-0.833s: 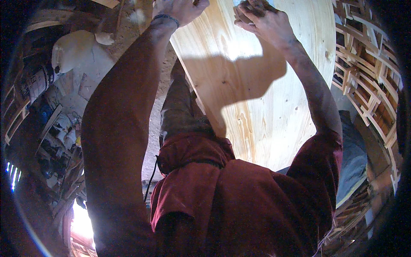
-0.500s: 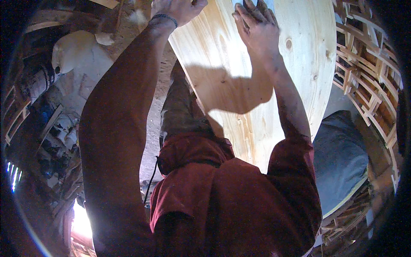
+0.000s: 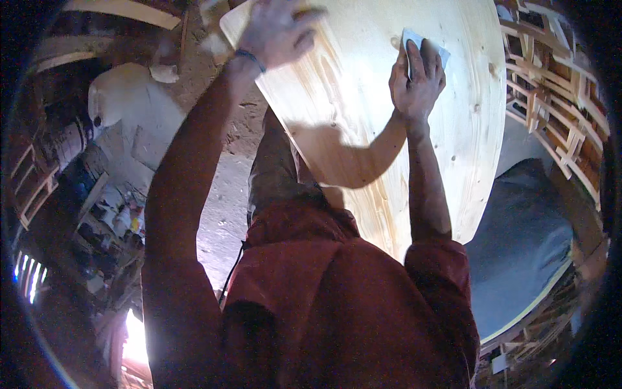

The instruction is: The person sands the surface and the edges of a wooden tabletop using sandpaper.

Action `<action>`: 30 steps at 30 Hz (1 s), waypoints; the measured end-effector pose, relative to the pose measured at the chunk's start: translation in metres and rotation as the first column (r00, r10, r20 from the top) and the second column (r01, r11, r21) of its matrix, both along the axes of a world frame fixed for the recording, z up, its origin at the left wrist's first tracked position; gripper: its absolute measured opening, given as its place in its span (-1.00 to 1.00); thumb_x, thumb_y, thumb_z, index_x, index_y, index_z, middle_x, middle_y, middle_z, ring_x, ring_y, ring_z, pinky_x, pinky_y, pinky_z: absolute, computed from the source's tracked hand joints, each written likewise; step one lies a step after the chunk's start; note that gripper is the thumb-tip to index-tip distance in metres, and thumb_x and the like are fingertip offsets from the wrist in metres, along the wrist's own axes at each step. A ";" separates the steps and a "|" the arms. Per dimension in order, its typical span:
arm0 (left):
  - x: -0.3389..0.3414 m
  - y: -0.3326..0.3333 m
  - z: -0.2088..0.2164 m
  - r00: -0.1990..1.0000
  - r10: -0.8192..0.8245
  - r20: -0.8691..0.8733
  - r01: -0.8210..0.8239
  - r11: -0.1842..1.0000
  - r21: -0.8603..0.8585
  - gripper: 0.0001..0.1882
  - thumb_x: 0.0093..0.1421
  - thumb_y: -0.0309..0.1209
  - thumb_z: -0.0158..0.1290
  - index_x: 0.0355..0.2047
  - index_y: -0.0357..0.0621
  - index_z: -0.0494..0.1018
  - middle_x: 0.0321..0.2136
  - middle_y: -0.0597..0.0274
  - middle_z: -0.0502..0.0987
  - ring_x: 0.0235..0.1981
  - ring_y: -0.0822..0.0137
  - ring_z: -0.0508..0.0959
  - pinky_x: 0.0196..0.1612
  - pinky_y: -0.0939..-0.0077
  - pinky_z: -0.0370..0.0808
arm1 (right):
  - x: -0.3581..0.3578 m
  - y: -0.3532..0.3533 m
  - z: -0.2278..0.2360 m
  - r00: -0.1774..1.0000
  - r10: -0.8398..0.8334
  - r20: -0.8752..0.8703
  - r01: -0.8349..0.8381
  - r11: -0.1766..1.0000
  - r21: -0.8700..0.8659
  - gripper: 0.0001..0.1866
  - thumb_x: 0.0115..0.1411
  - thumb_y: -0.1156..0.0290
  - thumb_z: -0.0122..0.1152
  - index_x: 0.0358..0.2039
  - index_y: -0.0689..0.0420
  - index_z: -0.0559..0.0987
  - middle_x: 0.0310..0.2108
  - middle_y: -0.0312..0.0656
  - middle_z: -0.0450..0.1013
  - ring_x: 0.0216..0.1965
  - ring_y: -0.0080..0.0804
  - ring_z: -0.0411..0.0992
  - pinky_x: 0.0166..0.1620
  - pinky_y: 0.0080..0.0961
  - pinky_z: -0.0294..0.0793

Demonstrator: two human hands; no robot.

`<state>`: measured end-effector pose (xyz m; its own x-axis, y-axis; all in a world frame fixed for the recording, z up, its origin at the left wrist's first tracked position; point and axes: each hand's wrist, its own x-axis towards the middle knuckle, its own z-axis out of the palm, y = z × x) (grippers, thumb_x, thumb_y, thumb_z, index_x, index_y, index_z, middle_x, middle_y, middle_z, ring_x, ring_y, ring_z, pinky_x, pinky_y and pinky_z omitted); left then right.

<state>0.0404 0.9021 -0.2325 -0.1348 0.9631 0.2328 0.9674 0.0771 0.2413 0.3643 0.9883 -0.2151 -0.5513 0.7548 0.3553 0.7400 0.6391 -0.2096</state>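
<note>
A pale wooden panel (image 3: pixel 463 129) with knots and rounded corners lies ahead of me, tilted across the view. My right hand (image 3: pixel 418 84) presses a small folded bluish-white sheet, apparently sandpaper (image 3: pixel 444 54), against its face, fingers over the sheet. Over the panel's far left edge is my left hand (image 3: pixel 278 32), blurred, with thumb and fingers apart and nothing seen in it. A dark band circles the left wrist. Shadows of my head and arm fall across the wood.
At the right stand stacked wooden frames (image 3: pixel 551 91), with a dark grey-blue cloth-like cover (image 3: pixel 518 240) below them. A whitish rounded object (image 3: pixel 120 97) and assorted clutter (image 3: pixel 116 214) lie at the left. Long timber (image 3: pixel 123 11) crosses the far left.
My right hand has slid the sheet right and nearer along the panel. The left hand has shifted slightly and blurred. More of the panel's far left corner shows.
</note>
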 end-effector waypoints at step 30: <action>0.053 -0.002 0.028 0.933 -0.348 0.094 0.340 0.936 0.090 -0.76 0.15 -0.25 0.21 -0.16 0.12 0.59 0.08 0.05 0.41 0.20 -0.04 0.38 0.13 -0.06 0.36 | 0.006 0.002 -0.001 0.993 -0.026 -0.112 0.021 0.999 -0.048 -0.49 0.13 0.07 0.24 0.13 -0.19 0.59 0.23 -0.16 0.42 0.25 -0.04 0.36 0.19 0.08 0.27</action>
